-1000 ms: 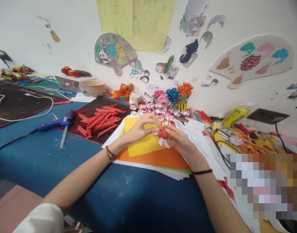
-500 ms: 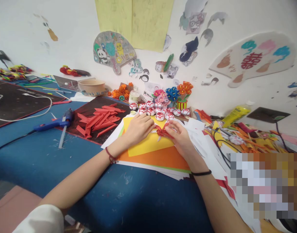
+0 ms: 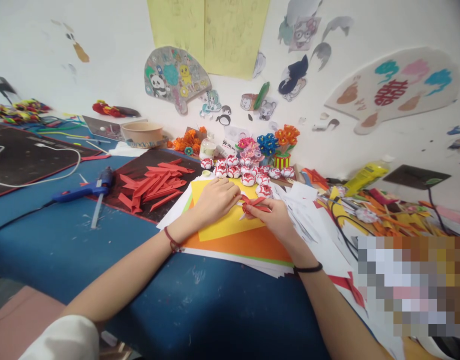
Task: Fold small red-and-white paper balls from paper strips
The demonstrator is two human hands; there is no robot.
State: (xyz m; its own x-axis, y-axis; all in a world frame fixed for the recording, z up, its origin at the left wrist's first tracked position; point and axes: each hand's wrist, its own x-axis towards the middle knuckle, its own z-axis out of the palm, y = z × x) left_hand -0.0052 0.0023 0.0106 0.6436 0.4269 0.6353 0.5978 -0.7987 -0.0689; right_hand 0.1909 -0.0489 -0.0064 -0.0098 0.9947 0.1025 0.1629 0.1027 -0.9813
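Over the paper stack (image 3: 237, 246), our left hand (image 3: 216, 200) and right hand (image 3: 278, 220) both pinch the red piece (image 3: 254, 202). Blue table (image 3: 214, 305) spreads wide before the stack's near edge.

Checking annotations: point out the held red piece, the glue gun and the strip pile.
Held red piece (image 3: 251, 203): head view, on its folded middle.
Glue gun (image 3: 81, 191): head view, on its blue handle.
Strip pile (image 3: 151, 186): head view, on a red strip mid-pile.
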